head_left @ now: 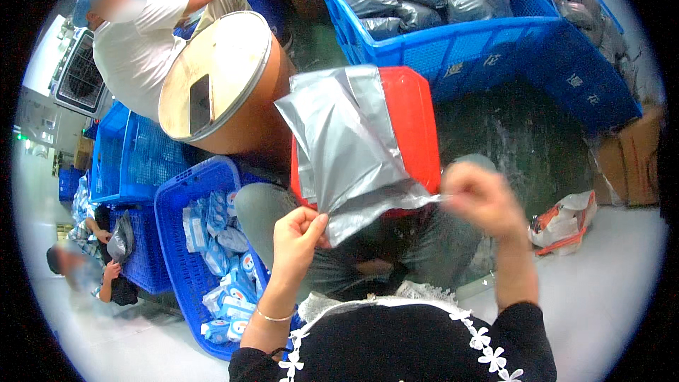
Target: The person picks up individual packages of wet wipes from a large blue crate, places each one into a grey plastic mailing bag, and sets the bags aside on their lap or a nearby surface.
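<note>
"Where's the grey bag [350, 148], and which way does it lie?"
"Over the red surface [416, 127], long axis slanting far-left to near-right. My left hand [297, 237] pinches its near-left corner; my right hand [484, 198], blurred, grips the near-right, forearms angled forward."

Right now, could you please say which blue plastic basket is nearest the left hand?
The long dark blue plastic basket of blue-and-white packets, just left of the left hand; the other blue plastic baskets stand farther off.
</note>
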Action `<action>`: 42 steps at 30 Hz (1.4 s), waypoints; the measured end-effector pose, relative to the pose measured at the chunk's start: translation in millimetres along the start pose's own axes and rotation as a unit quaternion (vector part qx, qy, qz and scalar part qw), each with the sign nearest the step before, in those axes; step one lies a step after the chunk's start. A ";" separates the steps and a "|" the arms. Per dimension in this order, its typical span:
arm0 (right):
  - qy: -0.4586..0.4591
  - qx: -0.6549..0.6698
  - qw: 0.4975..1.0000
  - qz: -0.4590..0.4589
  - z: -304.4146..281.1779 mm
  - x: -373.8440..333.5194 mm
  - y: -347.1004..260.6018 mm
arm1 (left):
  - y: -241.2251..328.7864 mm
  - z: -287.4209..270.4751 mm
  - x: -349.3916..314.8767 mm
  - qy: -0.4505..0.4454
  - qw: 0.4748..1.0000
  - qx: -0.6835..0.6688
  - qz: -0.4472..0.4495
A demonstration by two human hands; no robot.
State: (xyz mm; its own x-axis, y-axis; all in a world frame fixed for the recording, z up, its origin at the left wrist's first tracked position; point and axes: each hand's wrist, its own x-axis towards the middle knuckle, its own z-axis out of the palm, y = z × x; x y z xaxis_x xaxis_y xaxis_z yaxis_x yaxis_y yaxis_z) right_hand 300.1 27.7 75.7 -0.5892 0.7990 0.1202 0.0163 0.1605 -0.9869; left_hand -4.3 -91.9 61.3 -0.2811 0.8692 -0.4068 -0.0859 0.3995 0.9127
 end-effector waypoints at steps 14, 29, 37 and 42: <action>-0.210 -0.460 0.791 -0.346 8.1 67.4 19.5 | 24.4 -15.5 40.8 -0.136 0.571 0.554 0.591; 0.050 -0.103 0.985 0.126 67.8 136.8 72.8 | -29.5 30.6 96.0 0.214 0.952 0.004 0.218; 0.005 -0.319 0.942 0.102 94.6 150.6 41.8 | -37.6 11.2 108.4 0.146 0.953 0.075 0.256; 0.059 -0.039 0.997 0.010 97.5 120.8 31.3 | 13.8 27.5 66.1 0.077 0.959 -0.007 0.274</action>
State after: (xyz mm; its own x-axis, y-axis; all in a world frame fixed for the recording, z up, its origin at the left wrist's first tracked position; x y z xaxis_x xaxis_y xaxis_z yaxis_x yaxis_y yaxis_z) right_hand 150.7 72.8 48.8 -0.4891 0.8643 0.1174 0.0917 0.1848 -0.9785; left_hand 2.2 -20.9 46.0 -0.4260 0.8934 0.1426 0.1031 -0.1086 0.9887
